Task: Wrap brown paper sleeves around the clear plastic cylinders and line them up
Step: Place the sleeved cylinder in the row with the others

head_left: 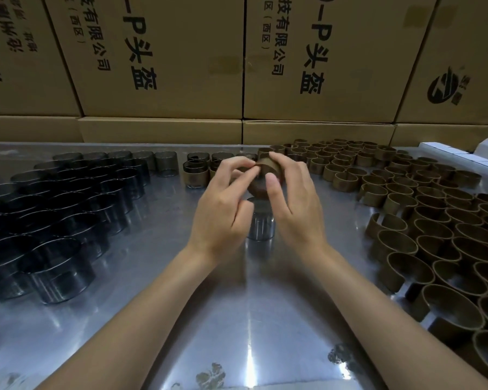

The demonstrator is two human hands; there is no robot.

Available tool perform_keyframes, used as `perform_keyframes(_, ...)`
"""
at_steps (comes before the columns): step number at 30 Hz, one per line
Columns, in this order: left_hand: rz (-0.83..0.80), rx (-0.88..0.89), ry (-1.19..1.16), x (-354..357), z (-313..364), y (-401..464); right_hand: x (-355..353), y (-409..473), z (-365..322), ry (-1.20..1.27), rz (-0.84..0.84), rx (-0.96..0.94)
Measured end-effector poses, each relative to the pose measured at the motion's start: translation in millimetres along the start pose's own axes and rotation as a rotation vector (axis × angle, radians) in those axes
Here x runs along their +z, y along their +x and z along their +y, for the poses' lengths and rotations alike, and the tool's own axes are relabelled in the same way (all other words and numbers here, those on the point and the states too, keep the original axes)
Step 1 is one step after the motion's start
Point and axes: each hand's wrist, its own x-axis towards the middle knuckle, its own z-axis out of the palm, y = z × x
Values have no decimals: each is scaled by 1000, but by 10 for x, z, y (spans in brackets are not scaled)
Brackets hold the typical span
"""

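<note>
Head view shows stacked cardboard boxes (164,60) with black printing filling the 12 o'clock band, behind a shiny metal table (158,291). At 9 o'clock a large cluster of clear plastic cylinders (62,209) stands upright, packed side by side. From 1 to 4 o'clock spreads a mass of curled brown paper sleeves (423,220), each an open ring standing on edge. Near 12 o'clock, just beyond the hands, a short double row of wrapped cylinders (196,174) stands in line. White cartons (462,156) lie at 2 o'clock by the table edge. At centre one bare cylinder (261,223) stands on the table between the wrists. Above it both hands hold a single brown sleeve (268,167): the left hand (223,209) pinches its near-left edge with curled fingertips, and the right hand (293,204) grips it, fingers over the top and thumb pressed on the near side.
</note>
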Motion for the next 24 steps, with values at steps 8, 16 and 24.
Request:
perform_keyframes(8, -158, -265, -139, 103, -126, -95, 145, -122, 105, 136, -4, 275)
perform_keyframes(16, -490, -641, -382, 160, -376, -189, 227, -175, 172, 189, -104, 443)
perform_keyframes(24, -518, -643, -332, 137, -341, -169, 212, -152, 293, 190, -350, 653)
